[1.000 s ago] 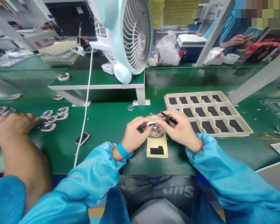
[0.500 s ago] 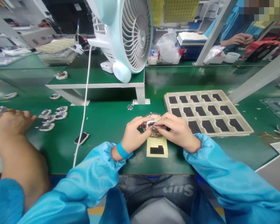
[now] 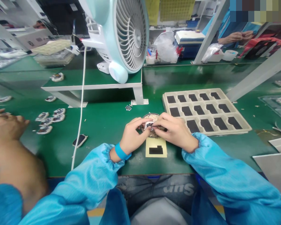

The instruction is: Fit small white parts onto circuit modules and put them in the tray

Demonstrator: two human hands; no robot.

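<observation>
Between my fingertips is a small white-cased electronic device (image 3: 149,124) with dark parts showing inside. My left hand (image 3: 134,133) grips it from the left with thumb and fingers. From the other side, my right hand (image 3: 174,129) has its fingers closed at the device's right edge; whether a smaller part is pinched there too, I cannot tell. Just under both hands stands a round dish (image 3: 154,117) full of small pale and brown bits. A yellow sheet (image 3: 156,154) bearing a black stepped rectangle lies in front of the dish.
Right of my hands is a cream compartment tray (image 3: 207,112) of black pieces. A fan (image 3: 128,37) stands on a raised shelf (image 3: 93,85), its white cord (image 3: 81,93) crossing the table. Several similar devices (image 3: 46,121) lie left, near a co-worker's arm (image 3: 14,150). Another co-worker's hands (image 3: 236,37) are behind.
The camera view has shifted slightly, so most things sit a little further left. My hands stay on the device, which shows its dark inside a bit more.
</observation>
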